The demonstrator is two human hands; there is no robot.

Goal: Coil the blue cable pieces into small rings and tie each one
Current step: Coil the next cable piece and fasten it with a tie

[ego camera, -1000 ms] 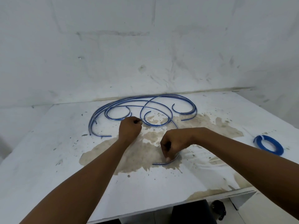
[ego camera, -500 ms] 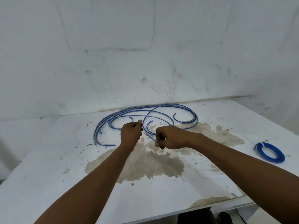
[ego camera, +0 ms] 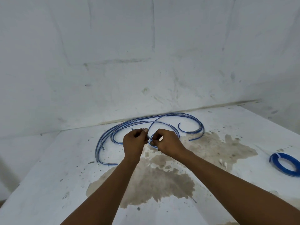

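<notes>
Several loose blue cable pieces (ego camera: 193,122) lie in long curves at the back of the white table (ego camera: 48,176). My left hand (ego camera: 134,142) and my right hand (ego camera: 167,142) are close together just in front of them. Both hands pinch one blue cable piece (ego camera: 150,138), which bends into a small loop between them; much of it is hidden by the fingers. A finished blue ring (ego camera: 285,164) with a pale tie lies at the right edge of the table.
A large brown stain (ego camera: 162,176) spreads over the middle of the table. A white wall (ego camera: 146,62) rises right behind the cables. Two small white ties (ego camera: 223,164) lie on the table to the right of my right forearm.
My right hand has come up from the near table towards my left hand, bringing the cable end with it. The two hands now almost touch.
</notes>
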